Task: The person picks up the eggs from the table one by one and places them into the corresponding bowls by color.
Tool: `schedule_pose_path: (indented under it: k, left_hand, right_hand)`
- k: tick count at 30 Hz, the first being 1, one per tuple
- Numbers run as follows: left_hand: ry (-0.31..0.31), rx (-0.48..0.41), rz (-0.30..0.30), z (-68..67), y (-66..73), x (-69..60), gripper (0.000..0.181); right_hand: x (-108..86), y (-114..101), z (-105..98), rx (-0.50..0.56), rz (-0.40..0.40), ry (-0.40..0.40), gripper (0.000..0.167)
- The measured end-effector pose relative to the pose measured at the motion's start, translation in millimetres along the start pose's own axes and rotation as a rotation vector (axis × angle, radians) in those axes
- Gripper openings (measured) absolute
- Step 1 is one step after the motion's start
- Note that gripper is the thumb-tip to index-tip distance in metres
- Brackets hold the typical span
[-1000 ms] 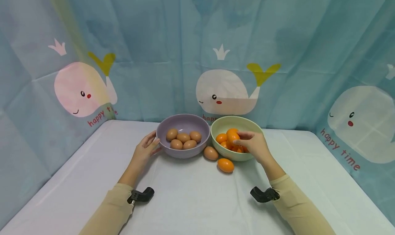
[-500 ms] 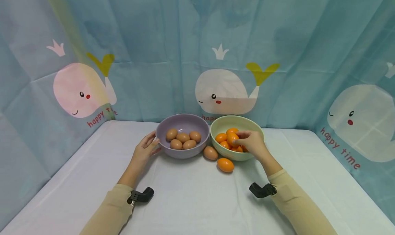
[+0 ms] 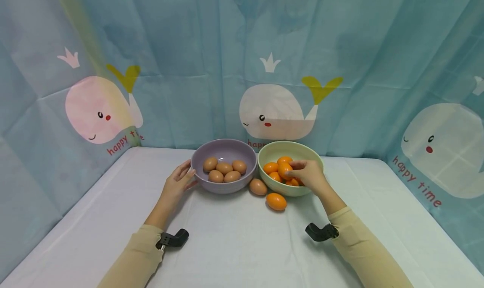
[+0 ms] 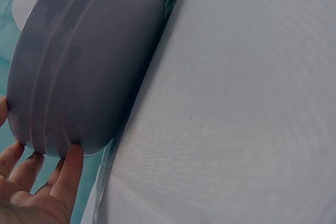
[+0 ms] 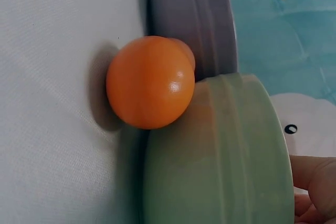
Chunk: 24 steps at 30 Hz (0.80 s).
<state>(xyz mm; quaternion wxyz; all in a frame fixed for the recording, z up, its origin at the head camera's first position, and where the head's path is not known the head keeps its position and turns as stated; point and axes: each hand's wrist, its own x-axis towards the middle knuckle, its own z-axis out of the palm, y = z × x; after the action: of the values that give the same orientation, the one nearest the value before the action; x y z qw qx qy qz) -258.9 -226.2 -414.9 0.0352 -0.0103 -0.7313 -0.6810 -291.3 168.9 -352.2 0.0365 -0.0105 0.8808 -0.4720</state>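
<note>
In the head view, my left hand (image 3: 177,181) touches the left side of a purple bowl (image 3: 227,189) that holds several brown eggs (image 3: 224,168). The left wrist view shows its fingertips (image 4: 75,153) against the bowl's outer wall. My right hand (image 3: 309,175) reaches into a pale green bowl (image 3: 270,151) and pinches an orange egg (image 3: 284,171) between thumb and fingers. Around it lie several other orange eggs, partly hidden by that hand. A brown egg (image 3: 258,187) and a loose orange egg (image 3: 276,202) lie on the table just before the bowls.
Both bowls stand side by side near the back edge of the white-covered table (image 3: 227,242). Behind it hangs a blue curtain (image 3: 181,111) printed with whales. A black wrist camera mount (image 3: 173,239) sits on the left sleeve, another mount (image 3: 321,232) on the right.
Almost nothing differs. Both hands keep their places, the right one pinching the orange egg in the green bowl; the right forearm has shifted slightly left since the first frame.
</note>
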Motion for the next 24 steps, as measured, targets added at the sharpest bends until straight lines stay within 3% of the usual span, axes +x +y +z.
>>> schedule_pose_path:
  k: [13,24]
  left_hand:
    - [0.004,0.014,-0.003,-0.5,-1.3,2.3,0.065]
    - [0.0,0.015,0.011,-0.3,-2.3,1.1,0.066]
  right_hand:
    - [0.9,0,0,-0.066,-0.053,-0.003,0.039]
    - [-12.4,2,-6,0.073,-0.065,0.009,0.046]
